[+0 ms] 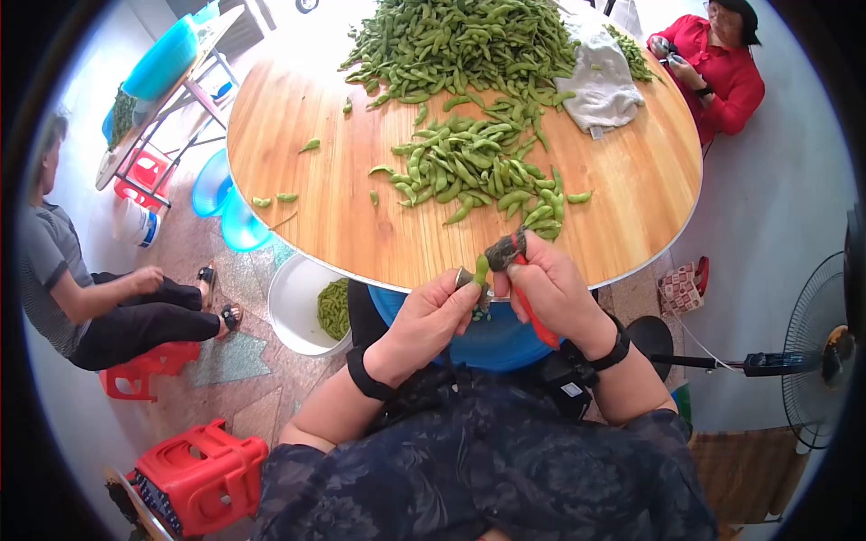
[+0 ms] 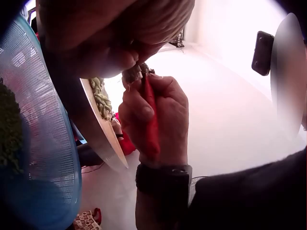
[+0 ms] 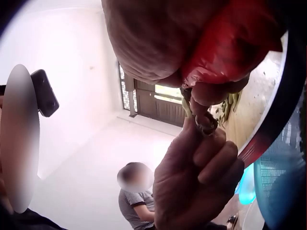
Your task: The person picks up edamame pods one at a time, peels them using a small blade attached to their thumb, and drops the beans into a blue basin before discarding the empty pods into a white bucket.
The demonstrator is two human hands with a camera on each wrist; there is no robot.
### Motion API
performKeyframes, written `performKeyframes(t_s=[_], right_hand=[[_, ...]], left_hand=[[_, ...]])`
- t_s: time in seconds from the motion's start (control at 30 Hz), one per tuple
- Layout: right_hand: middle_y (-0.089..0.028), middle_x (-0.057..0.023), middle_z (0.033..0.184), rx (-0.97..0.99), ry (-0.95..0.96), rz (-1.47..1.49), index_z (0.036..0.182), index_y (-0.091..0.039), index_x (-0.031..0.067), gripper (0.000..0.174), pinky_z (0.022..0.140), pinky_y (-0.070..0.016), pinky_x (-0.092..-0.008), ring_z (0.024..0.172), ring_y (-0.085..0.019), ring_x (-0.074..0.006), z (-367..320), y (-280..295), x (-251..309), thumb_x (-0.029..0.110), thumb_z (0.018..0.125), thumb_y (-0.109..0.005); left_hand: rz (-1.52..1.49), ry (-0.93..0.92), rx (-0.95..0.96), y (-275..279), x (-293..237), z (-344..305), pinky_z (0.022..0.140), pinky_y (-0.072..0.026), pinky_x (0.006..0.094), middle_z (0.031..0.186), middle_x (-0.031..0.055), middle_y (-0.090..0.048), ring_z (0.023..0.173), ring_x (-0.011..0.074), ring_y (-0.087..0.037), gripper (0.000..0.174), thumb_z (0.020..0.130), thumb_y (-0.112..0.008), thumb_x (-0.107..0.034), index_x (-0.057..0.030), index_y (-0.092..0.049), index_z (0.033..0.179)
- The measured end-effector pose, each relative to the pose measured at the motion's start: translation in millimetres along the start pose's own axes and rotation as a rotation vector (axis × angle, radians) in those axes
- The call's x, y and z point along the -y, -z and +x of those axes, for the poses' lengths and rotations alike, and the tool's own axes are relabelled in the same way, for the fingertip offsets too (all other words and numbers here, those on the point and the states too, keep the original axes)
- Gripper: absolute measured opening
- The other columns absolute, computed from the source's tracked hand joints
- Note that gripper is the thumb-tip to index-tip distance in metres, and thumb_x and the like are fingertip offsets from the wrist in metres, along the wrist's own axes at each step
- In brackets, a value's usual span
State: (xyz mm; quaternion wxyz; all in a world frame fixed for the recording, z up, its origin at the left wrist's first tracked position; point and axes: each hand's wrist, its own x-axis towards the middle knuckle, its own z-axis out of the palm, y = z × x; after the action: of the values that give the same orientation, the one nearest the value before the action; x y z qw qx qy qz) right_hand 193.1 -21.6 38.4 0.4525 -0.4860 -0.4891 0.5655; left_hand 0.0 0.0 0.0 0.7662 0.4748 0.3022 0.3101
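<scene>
My left hand [image 1: 419, 316] pinches a green soybean pod [image 1: 482, 269] upright between thumb and fingers, just beyond the table's near edge. A dull metal band [image 1: 465, 278] sits at its thumb tip. Close on the right, my right hand [image 1: 559, 284] grips a red-handled tool [image 1: 538, 317], its handle slanting down through the palm. Dark wrapping with a red band [image 1: 505, 251] covers the front of this hand's grip and hides the tool's working end. In the right wrist view the left hand [image 3: 196, 182] meets the right fingertips at the pod. Below them lies a blue mesh basket [image 2: 53, 120].
A large heap of pods [image 1: 469, 54] and a smaller pile [image 1: 469, 167] cover part of the round wooden table [image 1: 307, 198]. A white cloth [image 1: 600, 86] lies at the right. A white basin [image 1: 289, 302] stands left; a fan [image 1: 816, 352] stands right. Two people sit nearby.
</scene>
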Motion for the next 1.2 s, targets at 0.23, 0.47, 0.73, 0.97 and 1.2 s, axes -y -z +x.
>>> performKeyframes(t_s=[0.23, 0.47, 0.73, 0.97, 1.2], right_hand=[[-0.051, -0.0001, 0.067, 0.214, -0.158, 0.031, 0.097, -0.047, 0.0041, 0.011, 0.043, -0.0378, -0.0214, 0.048, -0.046, -0.0061, -7, 5, -6, 0.008, 0.091, -0.038], [-0.05, 0.0001, 0.067, 0.277, -0.181, 0.002, 0.097, -0.045, 0.0043, 0.011, 0.042, -0.0379, -0.0217, 0.048, -0.045, -0.006, -15, 7, -7, 0.009, 0.091, -0.038], [-0.049, -0.0019, 0.065, 0.256, -0.063, -0.172, 0.097, -0.045, 0.0033, 0.01, 0.045, -0.0379, -0.0245, 0.051, -0.045, -0.0089, -18, 5, -18, 0.004, 0.089, -0.039], [-0.049, -0.0006, 0.064, 0.326, -0.255, 0.194, 0.1, -0.049, 0.005, 0.018, 0.038, -0.0351, -0.0214, 0.044, -0.043, -0.0078, -21, 0, -19, 0.002, 0.089, -0.035], [-0.05, -0.0008, 0.063, 0.23, -0.289, 0.324, 0.095, -0.049, 0.0061, 0.01, 0.039, -0.037, -0.0206, 0.043, -0.045, -0.0072, -20, -11, -20, 0.008, 0.093, -0.04]], left_hand=[[0.266, -0.083, -0.017, -3, 5, -5, 0.054, -0.0338, 0.0221, 0.068, -0.0052, -0.044, 0.062, 0.0044, -0.038, 0.021, 0.1, -0.05, -0.017, -0.0049, -0.053, 0.083], [0.559, -0.209, -0.033, -6, 8, -5, 0.055, -0.0372, 0.0292, 0.065, 0.0047, -0.043, 0.06, 0.0134, -0.038, 0.018, 0.096, -0.055, -0.011, -0.0008, -0.051, 0.081], [0.964, -0.471, -0.106, -9, 8, -9, 0.053, -0.0385, 0.0377, 0.067, 0.0154, -0.048, 0.06, 0.0324, -0.049, 0.02, 0.089, -0.06, -0.006, -0.0012, -0.045, 0.076], [0.051, 0.205, 0.153, 2, -1, -16, 0.057, -0.0398, 0.0286, 0.067, 0.0016, -0.045, 0.059, 0.017, -0.048, 0.018, 0.098, -0.049, -0.014, -0.0027, -0.052, 0.085], [0.746, -0.384, -0.001, -2, 6, -14, 0.057, -0.0431, 0.0333, 0.069, 0.0077, -0.052, 0.06, 0.0225, -0.053, 0.016, 0.091, -0.062, -0.016, -0.0015, -0.056, 0.087]])
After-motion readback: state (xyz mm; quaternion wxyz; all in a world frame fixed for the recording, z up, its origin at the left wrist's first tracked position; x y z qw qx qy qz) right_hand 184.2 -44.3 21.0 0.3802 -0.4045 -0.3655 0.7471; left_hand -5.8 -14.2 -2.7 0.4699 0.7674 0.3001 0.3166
